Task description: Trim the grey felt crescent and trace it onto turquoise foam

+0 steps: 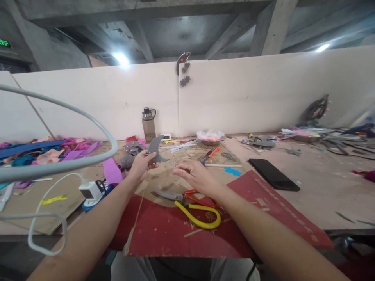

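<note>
Plainly Chinese lettering on red cardboard, grey crescent in left fingers.

This looks like a hand-craft workshop in an unfinished-looking concrete building. Bare grey concrete beams cross overhead, with bright white ceiling lights between them, and tall white partition panels close off the far side of a long pinkish worktable. Craft supplies cover it: heaped pink, purple and blue fabric-like scraps at left, and metal scissors with red and yellow handles near the front. A grey crescent-shaped ornament with dangling pieces hangs at the panels' joint.
</note>
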The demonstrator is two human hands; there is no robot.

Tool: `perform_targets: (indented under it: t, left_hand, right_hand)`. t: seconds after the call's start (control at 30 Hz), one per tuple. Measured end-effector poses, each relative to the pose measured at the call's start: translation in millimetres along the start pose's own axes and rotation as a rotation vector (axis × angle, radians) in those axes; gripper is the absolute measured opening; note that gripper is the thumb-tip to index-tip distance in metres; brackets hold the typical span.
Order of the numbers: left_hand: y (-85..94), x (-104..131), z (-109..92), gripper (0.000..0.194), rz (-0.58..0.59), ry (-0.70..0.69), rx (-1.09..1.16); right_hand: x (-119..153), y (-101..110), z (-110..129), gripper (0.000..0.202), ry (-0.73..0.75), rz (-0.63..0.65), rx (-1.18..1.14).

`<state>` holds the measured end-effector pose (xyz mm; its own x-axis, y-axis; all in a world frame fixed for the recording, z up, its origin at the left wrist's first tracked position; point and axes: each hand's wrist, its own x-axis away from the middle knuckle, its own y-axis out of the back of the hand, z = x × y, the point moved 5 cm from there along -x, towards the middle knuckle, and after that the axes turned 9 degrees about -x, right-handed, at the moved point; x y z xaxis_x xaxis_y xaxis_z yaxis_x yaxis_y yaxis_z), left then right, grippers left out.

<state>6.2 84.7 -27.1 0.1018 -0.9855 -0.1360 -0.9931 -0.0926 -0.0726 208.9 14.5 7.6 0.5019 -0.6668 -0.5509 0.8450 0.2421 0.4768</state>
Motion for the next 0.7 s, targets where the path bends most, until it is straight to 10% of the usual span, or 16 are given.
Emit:
perform_targets:
  t: [0.17,0.5,0.7]
  left_hand:
    - [-11.1,8,-3,0.032,0.103,-0.004,-0.005]
    - [-17.6,11,-6,0.021,0.145,0.000,0.088]
    - [-25.2,16,-5,0.021,0.221,-0.004,0.114]
  right_hand:
    - [-2,7,-13,0.011,-0.048,-0.222,0.029]
    - [0,-7,-6,0.030,-0.036,0.002,0.049]
    - [-1,0,-9,0.006,-0.032,-0.174,0.086]
